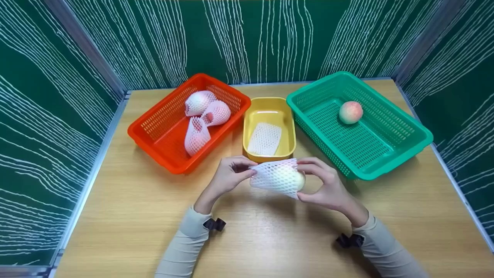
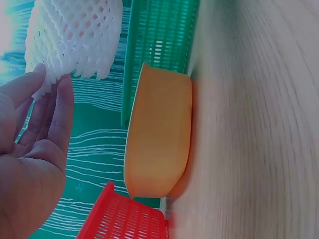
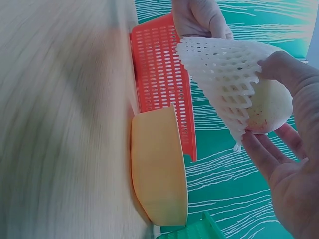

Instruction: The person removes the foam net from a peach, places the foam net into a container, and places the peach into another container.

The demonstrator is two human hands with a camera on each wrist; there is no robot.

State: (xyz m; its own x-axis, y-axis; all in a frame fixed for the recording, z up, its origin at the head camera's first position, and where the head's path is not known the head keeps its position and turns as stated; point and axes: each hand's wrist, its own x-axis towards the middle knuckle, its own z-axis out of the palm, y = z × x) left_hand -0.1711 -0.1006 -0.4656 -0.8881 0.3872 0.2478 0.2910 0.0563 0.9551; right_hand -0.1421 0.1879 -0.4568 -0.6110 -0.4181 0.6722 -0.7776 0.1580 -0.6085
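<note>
A peach (image 3: 269, 105) sits partly inside a white foam net sleeve (image 1: 272, 178), held above the table in front of the yellow tray. My left hand (image 1: 227, 175) pinches the sleeve's left end between thumb and fingers; the left wrist view shows that pinch on the foam net (image 2: 75, 40). At the other end, my right hand (image 1: 326, 185) grips the sleeve's rim and the peach, thumb on one side and fingers on the other. In the right wrist view the peach's bare end sticks out of the net toward the right palm.
Three net-wrapped peaches (image 1: 198, 102) lie in the red basket (image 1: 154, 154) at left. The yellow tray (image 1: 269, 101) in the middle holds flat foam netting (image 1: 265, 139). At right, the green basket (image 1: 370, 172) contains one bare peach (image 1: 351, 112). Green walls (image 1: 247, 42) enclose the wooden table (image 1: 247, 247).
</note>
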